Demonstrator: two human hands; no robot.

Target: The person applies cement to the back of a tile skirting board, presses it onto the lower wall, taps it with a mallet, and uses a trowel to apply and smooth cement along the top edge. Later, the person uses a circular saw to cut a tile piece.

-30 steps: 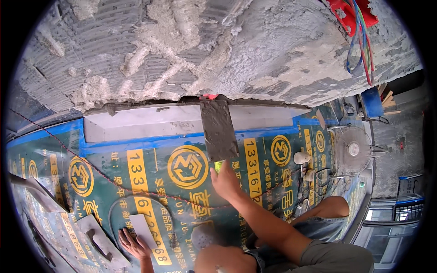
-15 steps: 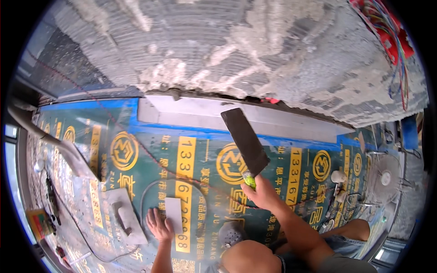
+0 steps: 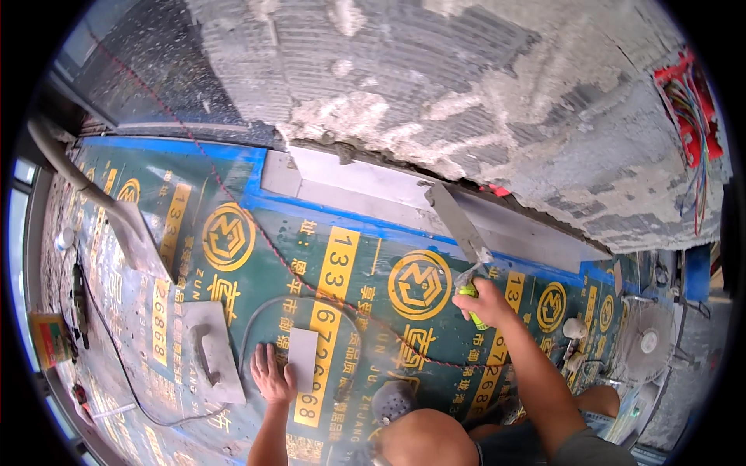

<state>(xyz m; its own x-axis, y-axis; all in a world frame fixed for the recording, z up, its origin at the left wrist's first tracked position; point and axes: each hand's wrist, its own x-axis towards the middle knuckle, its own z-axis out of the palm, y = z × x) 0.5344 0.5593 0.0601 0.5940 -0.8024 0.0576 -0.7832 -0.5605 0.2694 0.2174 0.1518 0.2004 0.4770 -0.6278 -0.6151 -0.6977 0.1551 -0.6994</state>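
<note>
My right hand [image 3: 485, 303] grips the green handle of a trowel [image 3: 460, 225] with a long, narrow rectangular blade. The blade points away to the upper left. Its tip overlaps the upright white skirting piece [image 3: 326, 165] at the wall's foot, near a smear of grey mortar; whether it touches I cannot tell. My left hand [image 3: 272, 376] rests flat on the green printed floor sheet [image 3: 264, 225], fingers out and holding nothing. Right beside it lies a small pale rectangular piece [image 3: 303, 360]. To its left is a flat plastering trowel [image 3: 213, 353], handle upward.
A rough mortared wall [image 3: 435, 85] rises ahead. Blue tape [image 3: 342, 219] edges the sheet. A shovel [image 3: 136, 229] lies at left, a box [image 3: 48, 340] beyond it. A red-black cord [image 3: 264, 237] crosses the floor. A fan [image 3: 646, 340] stands at right; wires hang from a red wall box [image 3: 691, 116].
My right hand has moved right, and the trowel's blade has turned from its dark face to a grey one, its tip now at the skirting piece. My left hand stays down. The view has shifted.
</note>
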